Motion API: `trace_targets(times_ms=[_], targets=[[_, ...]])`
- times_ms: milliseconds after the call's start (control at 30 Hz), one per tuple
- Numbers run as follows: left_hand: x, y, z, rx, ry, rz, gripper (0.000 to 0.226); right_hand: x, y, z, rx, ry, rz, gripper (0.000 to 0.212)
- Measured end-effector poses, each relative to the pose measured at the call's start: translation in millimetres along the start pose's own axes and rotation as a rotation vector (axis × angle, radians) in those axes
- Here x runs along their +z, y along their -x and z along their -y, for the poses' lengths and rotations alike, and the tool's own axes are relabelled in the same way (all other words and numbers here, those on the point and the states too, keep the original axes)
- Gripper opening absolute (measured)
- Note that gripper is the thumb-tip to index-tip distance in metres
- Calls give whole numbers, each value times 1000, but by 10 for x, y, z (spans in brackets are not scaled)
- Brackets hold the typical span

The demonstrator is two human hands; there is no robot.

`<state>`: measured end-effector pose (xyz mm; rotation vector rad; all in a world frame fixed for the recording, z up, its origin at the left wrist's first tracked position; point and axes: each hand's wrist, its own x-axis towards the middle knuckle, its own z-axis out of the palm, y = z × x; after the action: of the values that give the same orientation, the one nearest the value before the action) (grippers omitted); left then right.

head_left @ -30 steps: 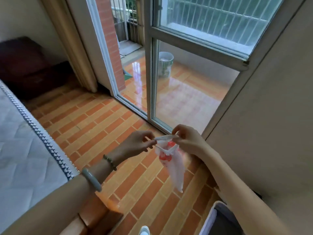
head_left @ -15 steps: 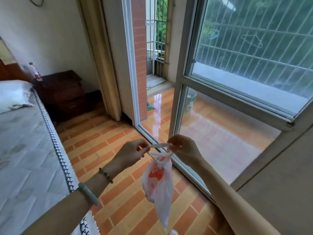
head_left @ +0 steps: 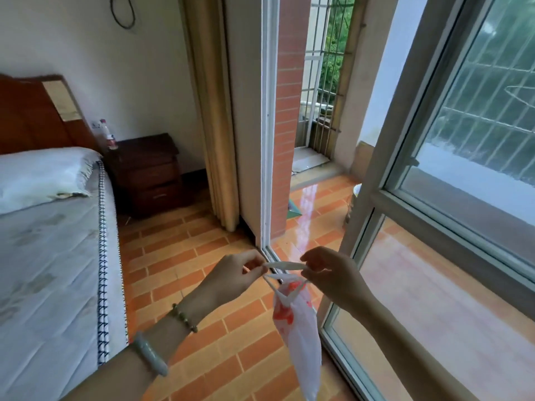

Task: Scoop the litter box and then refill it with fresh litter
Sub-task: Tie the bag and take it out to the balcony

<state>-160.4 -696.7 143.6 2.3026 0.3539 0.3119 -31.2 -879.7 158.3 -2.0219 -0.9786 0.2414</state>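
The left hand (head_left: 231,277) and the right hand (head_left: 333,277) each pinch one end of the plastic bag (head_left: 298,328) handles. As in the earlier frames, the handles are stretched taut between them. The bag hangs below the hands, above the tiled floor (head_left: 188,256) and beside the sliding door (head_left: 367,204). The view has risen, and the headboard (head_left: 26,117) now shows.

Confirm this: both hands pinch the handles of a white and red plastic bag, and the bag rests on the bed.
Wrong in one respect. The head view shows the left hand and the right hand pinching the handles of the white and red plastic bag, but the bag hangs in the air over the tiled floor, apart from the bed.
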Motion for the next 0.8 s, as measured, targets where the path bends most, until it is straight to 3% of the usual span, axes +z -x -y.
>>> trace_targets(times_ms=[133, 233, 467, 633, 800], targets=[[-143, -660, 261, -32, -4, -23, 15, 60, -826, -158, 10, 4, 30, 19], [-259, -1278, 540, -40, 0, -29, 6, 140, -1473, -301, -17, 3, 30, 17], [-671, -2979, 1142, 92, 16, 119, 12, 246, -2862, -537, 82, -213, -130, 35], [-836, -4048, 1390, 141, 61, 207, 7, 238, -3699, -636, 141, -287, -226, 28], [-673, -4955, 1437, 131, 112, 219, 23, 147, -4294, -949, 179, -261, -354, 30]])
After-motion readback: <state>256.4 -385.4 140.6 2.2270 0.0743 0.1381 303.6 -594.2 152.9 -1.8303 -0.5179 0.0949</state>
